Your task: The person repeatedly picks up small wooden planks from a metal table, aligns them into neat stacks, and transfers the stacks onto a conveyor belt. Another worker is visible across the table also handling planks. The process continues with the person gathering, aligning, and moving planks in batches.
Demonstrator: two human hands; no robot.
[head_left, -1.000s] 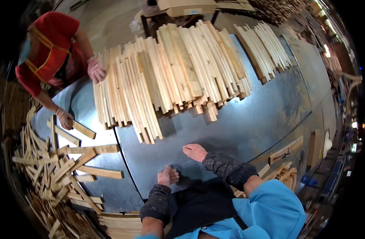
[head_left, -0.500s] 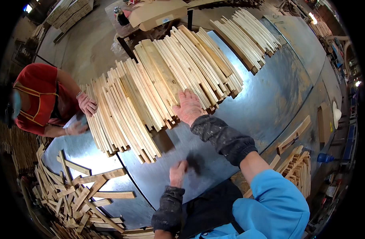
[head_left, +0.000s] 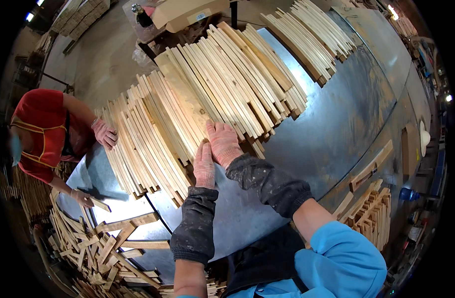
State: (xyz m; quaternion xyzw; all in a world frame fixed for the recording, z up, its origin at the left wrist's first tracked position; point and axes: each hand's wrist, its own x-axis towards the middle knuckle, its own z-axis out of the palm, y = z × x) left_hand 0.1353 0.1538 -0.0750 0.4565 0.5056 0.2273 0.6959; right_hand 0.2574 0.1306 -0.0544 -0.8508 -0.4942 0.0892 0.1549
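Left hand [head_left: 204,166]: gloved; fingers extended, close together, at the near end of the wide board [head_left: 180,92]; grip cannot be told.
Right hand [head_left: 223,141]: gloved, just beside the left; fingers over the same end, grip likewise indeterminable.
Wide board: lying among wooden strips [head_left: 237,82] on the glossy grey desk [head_left: 326,119].
Co-worker's hand [head_left: 105,134]: at the row's left edge.

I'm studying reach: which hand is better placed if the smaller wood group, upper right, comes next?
Probably the right hand: it lies farther forward and nearer that smaller wood group; the left hand sits lower, farther left.
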